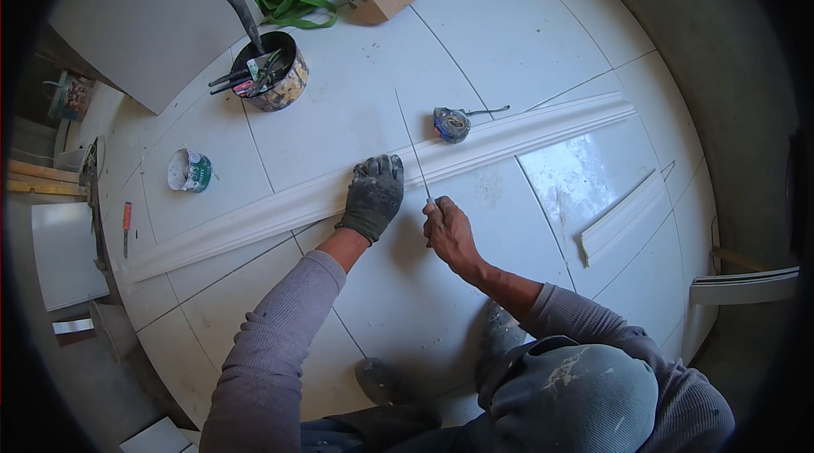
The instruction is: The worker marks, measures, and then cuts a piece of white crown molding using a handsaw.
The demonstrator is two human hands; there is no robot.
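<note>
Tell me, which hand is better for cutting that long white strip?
Probably the right hand: it holds the thin metal blade; the dark-gloved left hand rests on the long white strip.
</note>
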